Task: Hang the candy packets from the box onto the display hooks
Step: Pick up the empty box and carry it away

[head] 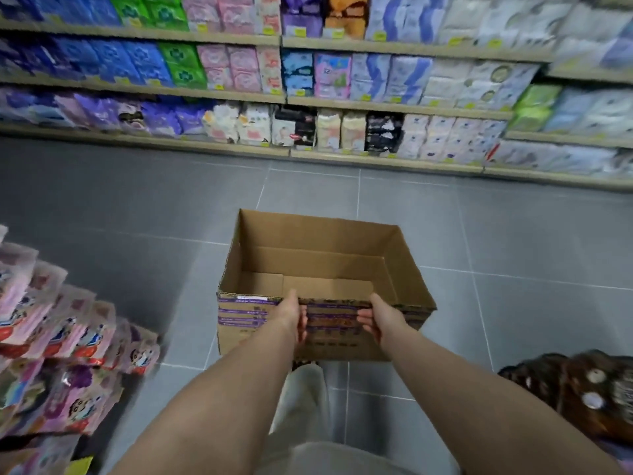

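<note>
At your 9 o'clock, along the left edge, the candy packets [68,337] sit in overlapping rows, pink and purple with a cartoon figure on them. Whatever they hang from is hidden behind them.

Your left hand [291,315] reaches straight ahead to 12 o'clock. Its grip is grasping the near wall of the cardboard box [308,234], with the thumb over the rim and the fingers curled against the printed outer face.

The box is open at the top with its long side toward you, and its inside shows bare bottom flaps. You cannot tell whether it rests on the grey tiled floor [513,234] or is lifted off it. A pale trouser leg [308,406] shows just below it, at 6 o'clock.

Your right hand [380,318] is just beside the left on the same wall. Its grip grasps the box the same way, thumb on the rim and fingers on the outside.

Beyond the box, across the aisle from 10 to 2 o'clock, shelves [394,109] carry blurred soft packs in blue, green, pink and white.

At 4 o'clock, by the right edge, lies a dark brown bundle [582,395], too blurred to name.
</note>
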